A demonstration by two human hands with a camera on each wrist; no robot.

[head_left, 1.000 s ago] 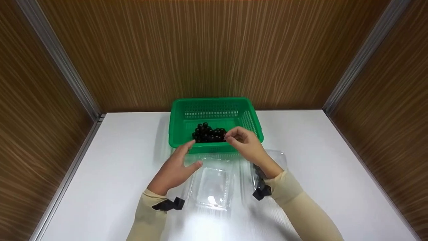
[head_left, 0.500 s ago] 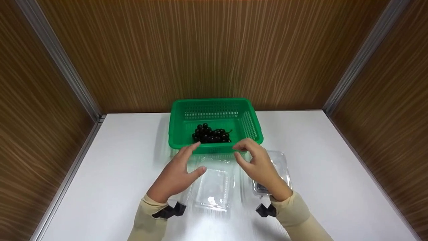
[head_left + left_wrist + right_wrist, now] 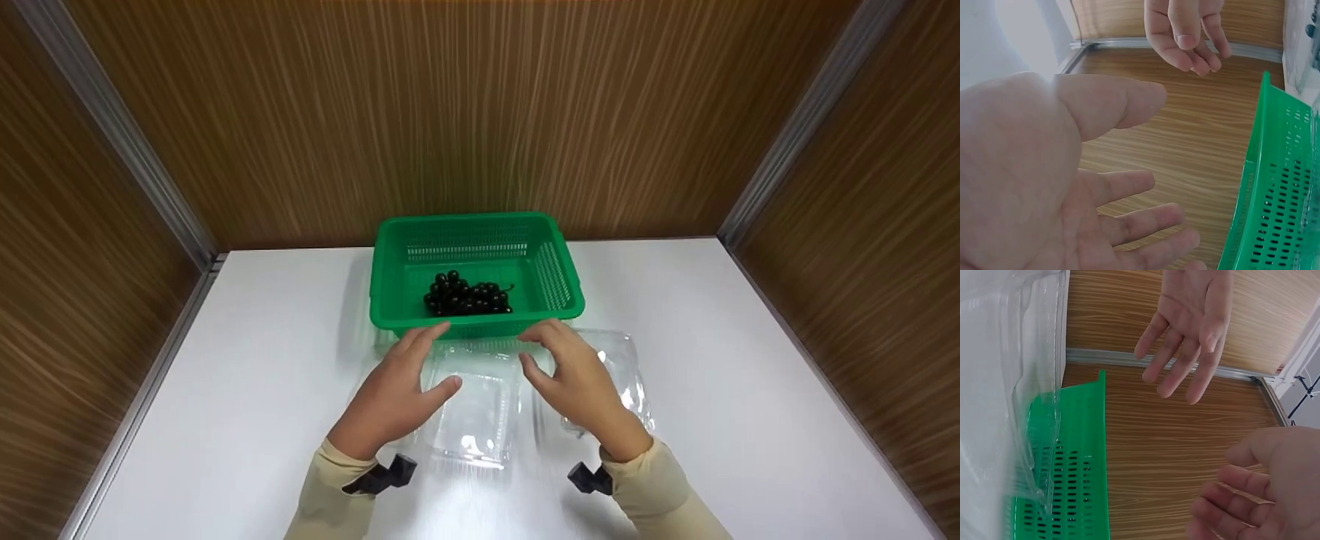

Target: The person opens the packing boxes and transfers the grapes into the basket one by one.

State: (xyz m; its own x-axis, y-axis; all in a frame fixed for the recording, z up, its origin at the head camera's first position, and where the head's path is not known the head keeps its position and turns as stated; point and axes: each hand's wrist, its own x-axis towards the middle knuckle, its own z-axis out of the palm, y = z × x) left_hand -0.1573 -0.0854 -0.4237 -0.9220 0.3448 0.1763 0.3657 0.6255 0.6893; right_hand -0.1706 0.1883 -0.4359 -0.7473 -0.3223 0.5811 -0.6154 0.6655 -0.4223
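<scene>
My left hand (image 3: 397,394) hovers over the left side of a clear plastic box (image 3: 472,409), its thumb and fingers spread and holding nothing. Facing it, my right hand (image 3: 581,379) is held with loosely bent fingers, thumb apart from them, and grips nothing. Beneath the right hand and wrist lies another clear plastic box (image 3: 619,352), partly covered; a few dark round fruits show through clear plastic in the left wrist view. Just beyond both hands, a green basket (image 3: 480,326) holds a heap of dark, glossy, grape-like fruits (image 3: 465,296), one with a stem sticking up.
The white table (image 3: 262,360) extends to either side of the basket and boxes. Wood-grain panels (image 3: 465,112) enclose it at the back and sides, with metal strips (image 3: 795,112) at the corners.
My right hand has drawn back from the fruit heap toward me, its fingertips parting. The left hand has barely shifted. The view has tilted slightly.
</scene>
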